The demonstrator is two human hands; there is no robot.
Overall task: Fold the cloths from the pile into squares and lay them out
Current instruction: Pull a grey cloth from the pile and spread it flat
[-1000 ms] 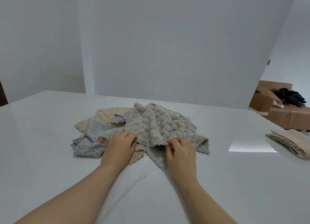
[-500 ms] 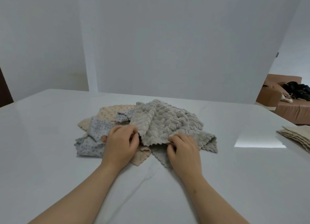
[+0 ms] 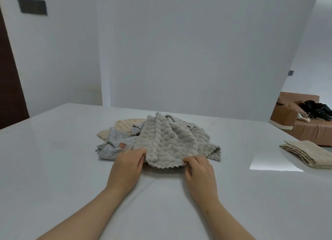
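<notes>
Step in hand: drawing the grey cloth (image 3: 167,142) off the pile (image 3: 203,137) at mid-table (image 3: 53,150). Pinched along its near scalloped edge by the left hand (image 3: 128,163) and right hand (image 3: 198,168), well apart (fingers curled round the hem). Next, probably: lift clear, spread flat on bare table, then fold square. Soft, nubbly knit; limp, likely to drag neighbours. Beneath: blue dotted cloth (image 3: 115,146), beige cloth (image 3: 125,124). Far right: folded stack (image 3: 309,153).

White glossy table (image 3: 53,168) with a heap of cloths (image 3: 167,141) mid-surface, folded beige cloths (image 3: 309,153) far right
</notes>
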